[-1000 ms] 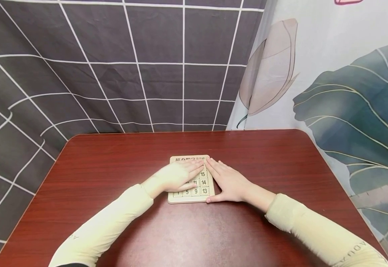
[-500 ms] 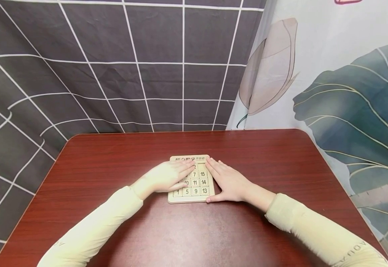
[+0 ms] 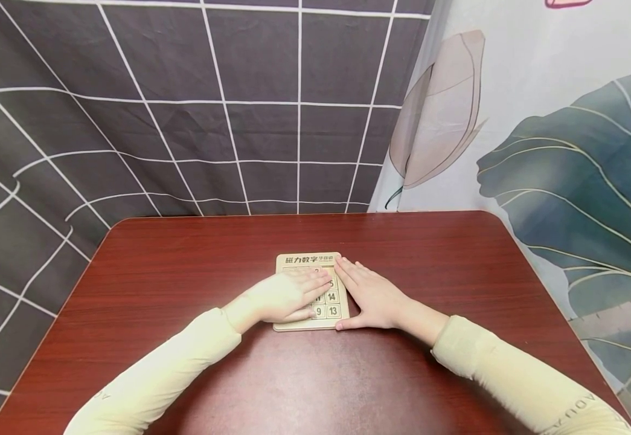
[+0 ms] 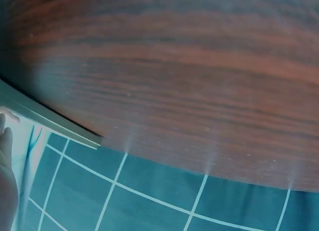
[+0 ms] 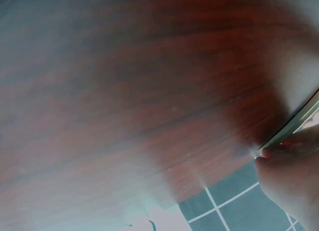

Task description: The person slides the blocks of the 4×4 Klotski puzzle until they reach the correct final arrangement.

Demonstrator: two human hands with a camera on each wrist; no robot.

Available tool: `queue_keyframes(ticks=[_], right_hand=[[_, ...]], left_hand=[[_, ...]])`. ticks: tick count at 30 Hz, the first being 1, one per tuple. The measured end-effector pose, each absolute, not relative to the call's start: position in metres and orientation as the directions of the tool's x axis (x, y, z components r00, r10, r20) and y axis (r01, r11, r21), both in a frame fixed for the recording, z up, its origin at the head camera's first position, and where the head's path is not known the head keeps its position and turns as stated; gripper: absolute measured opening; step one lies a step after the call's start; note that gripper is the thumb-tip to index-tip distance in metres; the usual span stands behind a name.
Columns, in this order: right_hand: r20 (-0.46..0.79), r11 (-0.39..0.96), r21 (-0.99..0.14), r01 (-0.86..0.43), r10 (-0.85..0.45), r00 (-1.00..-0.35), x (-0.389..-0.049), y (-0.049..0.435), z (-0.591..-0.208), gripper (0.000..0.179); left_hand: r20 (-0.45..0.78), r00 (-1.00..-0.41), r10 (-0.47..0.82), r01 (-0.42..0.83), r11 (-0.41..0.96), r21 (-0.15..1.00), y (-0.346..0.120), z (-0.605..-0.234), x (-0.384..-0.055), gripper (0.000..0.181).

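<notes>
A pale wooden number slide puzzle (image 3: 332, 297) lies flat on the table, with dark lettering along its top and tiles such as 13 and 14 showing. My left hand (image 3: 282, 296) lies over its left and middle part, fingers straight, fingertips near the 15 tile. Several tiles are hidden under it. Along the right edge of the puzzle rests my right hand (image 3: 376, 298), fingers extended towards the top right corner and thumb at the lower right corner. Each wrist view catches the board's side, with part of the right hand (image 5: 294, 176) against it in the right wrist view.
The dark red wooden table (image 3: 195, 254) surrounds the puzzle on all sides. Behind it hangs a grey curtain (image 3: 261, 133) with white grid lines. A pale curtain (image 3: 511, 90) with large leaf prints hangs at the right.
My left hand first slid left across the tiles, then came back right and nearer to me, uncovering the top lettering and covering the 1 and 5 tiles. The right hand stays put.
</notes>
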State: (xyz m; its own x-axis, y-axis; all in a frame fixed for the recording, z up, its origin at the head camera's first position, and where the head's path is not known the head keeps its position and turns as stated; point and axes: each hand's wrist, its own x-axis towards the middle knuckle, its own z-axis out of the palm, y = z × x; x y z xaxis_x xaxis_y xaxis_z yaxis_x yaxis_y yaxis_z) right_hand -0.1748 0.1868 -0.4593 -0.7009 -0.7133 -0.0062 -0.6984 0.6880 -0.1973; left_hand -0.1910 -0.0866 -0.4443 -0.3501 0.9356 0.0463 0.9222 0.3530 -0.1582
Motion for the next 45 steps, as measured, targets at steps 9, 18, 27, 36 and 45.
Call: queue_keyframes(ticks=[9, 18, 27, 36, 45], right_hand=[[-0.008, 0.690, -0.196, -0.697, -0.711, -0.703, -0.175, 0.186, -0.458, 0.119], [-0.002, 0.688, -0.195, -0.699, -0.713, -0.701, -0.175, 0.186, -0.459, 0.119], [0.015, 0.681, -0.186, -0.709, -0.719, -0.695, -0.175, 0.188, -0.461, 0.119], [0.009, 0.680, -0.189, -0.709, -0.720, -0.694, -0.175, 0.186, -0.461, 0.120], [0.009, 0.682, -0.180, -0.709, -0.719, -0.695, -0.177, 0.187, -0.463, 0.120]], left_hand=[[-0.006, -0.434, 0.901, 0.894, 0.430, -0.127, -0.079, -0.447, -0.204, 0.063], [-0.012, -0.445, 0.896, 0.892, 0.442, -0.093, -0.080, -0.446, -0.206, 0.064], [0.063, -0.294, 0.954, 0.936, 0.301, -0.184, -0.085, -0.446, -0.181, 0.062], [0.046, -0.296, 0.954, 0.933, 0.299, -0.200, -0.083, -0.447, -0.173, 0.060], [0.032, -0.344, 0.938, 0.920, 0.344, -0.188, -0.080, -0.447, -0.189, 0.059]])
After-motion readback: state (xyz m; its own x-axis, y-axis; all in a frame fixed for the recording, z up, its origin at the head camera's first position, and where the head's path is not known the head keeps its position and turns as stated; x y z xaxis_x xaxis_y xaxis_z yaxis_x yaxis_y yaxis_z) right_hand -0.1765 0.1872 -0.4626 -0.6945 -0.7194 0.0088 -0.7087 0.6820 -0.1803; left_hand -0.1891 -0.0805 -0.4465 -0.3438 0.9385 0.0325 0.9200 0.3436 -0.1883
